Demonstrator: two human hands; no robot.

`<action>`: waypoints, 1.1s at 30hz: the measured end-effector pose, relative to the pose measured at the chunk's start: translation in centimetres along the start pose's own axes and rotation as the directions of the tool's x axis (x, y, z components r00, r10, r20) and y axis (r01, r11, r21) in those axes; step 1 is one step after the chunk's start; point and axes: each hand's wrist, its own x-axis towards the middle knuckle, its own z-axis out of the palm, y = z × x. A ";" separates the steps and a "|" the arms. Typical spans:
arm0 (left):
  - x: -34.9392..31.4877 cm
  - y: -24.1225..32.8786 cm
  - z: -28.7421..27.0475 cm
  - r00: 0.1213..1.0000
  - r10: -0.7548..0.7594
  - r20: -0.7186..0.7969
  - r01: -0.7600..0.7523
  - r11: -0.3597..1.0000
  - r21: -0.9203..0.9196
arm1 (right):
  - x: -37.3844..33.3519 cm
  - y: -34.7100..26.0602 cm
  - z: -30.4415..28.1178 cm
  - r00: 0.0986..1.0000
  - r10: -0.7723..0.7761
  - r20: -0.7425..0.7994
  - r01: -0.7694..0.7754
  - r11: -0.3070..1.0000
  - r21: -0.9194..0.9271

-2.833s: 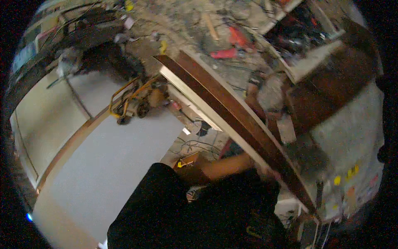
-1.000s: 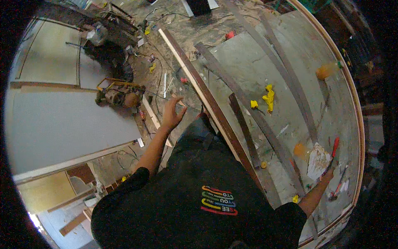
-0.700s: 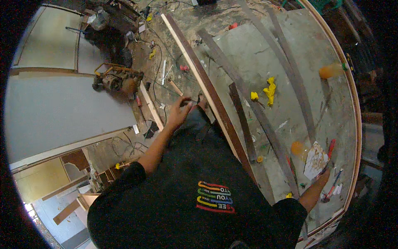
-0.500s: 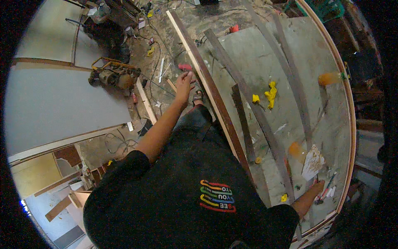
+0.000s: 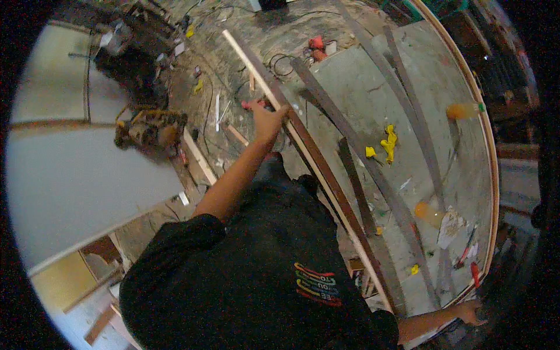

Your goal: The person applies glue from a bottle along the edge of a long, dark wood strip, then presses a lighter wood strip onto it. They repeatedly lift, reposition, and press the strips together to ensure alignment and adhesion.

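Note:
A long, narrow wooden board [image 5: 324,169] with a pale edge and a brown face runs diagonally in front of my body. My left hand [image 5: 269,121] is closed on it near its far end, with the thumb reaching over the brown face. My right hand [image 5: 470,312] is stretched out at the lower right, past the panel's near corner, fingers apart and holding nothing I can see. Near it, on the large grey panel [image 5: 402,192], lie a red-handled tool [image 5: 475,274] and a white, stained scraper-like piece [image 5: 450,228].
Several dark strips [image 5: 373,166] lie across the panel, along with crumpled yellow scraps [image 5: 389,144] and two orange-filled bottles, one at the right edge [image 5: 462,111]. A yellow-framed machine [image 5: 153,128] stands on the floor at left, beside a big grey sheet [image 5: 87,192]. Cables and scraps litter the floor.
My left hand has gone from hovering open beside the board to gripping it. The right hand has moved away from the white piece, toward the lower right corner. The view has shifted slightly.

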 end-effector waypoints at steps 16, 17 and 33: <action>8.8 0.4 -2.9 -0.053 0.484 0.874 -0.979 0.146 -0.140 | -38.6 -33.1 0.8 0.949 -0.155 0.275 0.098 0.973 0.211; 9.1 0.4 -2.8 -0.054 0.453 0.890 -0.977 0.159 -0.141 | -39.6 -34.1 3.2 0.931 -0.107 0.350 0.004 0.959 0.282; 0.4 3.7 -1.6 -0.058 0.446 0.893 -0.977 0.159 -0.143 | -40.7 -27.4 12.6 0.554 -0.536 0.637 0.436 0.838 0.327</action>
